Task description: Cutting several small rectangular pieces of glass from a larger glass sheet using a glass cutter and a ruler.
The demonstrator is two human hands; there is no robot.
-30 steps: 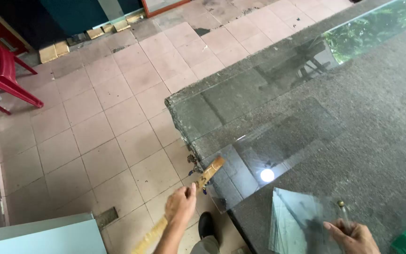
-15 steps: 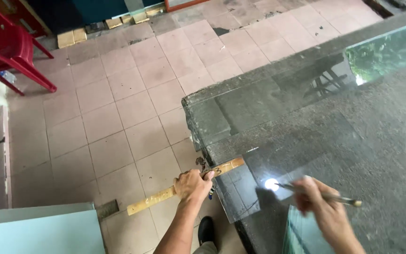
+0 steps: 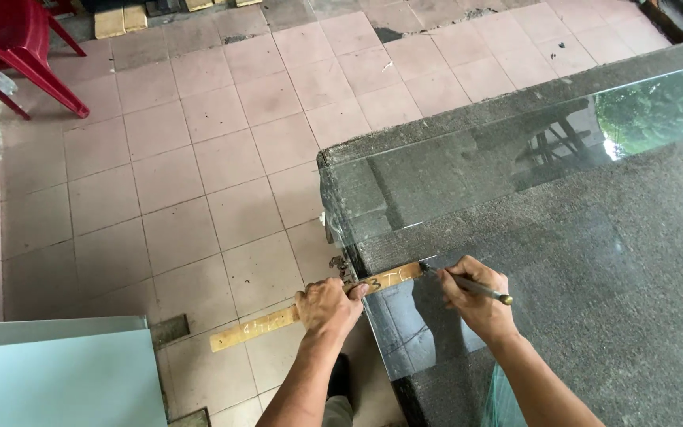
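Note:
A large glass sheet (image 3: 531, 198) lies on a dark carpeted table (image 3: 658, 316). A wooden ruler stick (image 3: 262, 324) rests across the table's left edge and sticks out over the floor. My left hand (image 3: 327, 304) grips it at the glass edge. My right hand (image 3: 474, 296) holds a thin metal-tipped tool (image 3: 468, 286) like a pen, with its tip touching the glass at the stick's right end.
Pinkish floor tiles (image 3: 160, 198) spread to the left. A red plastic chair (image 3: 17, 51) stands at the top left. A pale blue-grey panel (image 3: 57, 379) lies at the bottom left. Wooden blocks (image 3: 120, 20) lie at the far edge.
My left hand slid the wooden stick up onto the glass edge. My right hand came up from the lower right and set the tool's tip against the stick's end.

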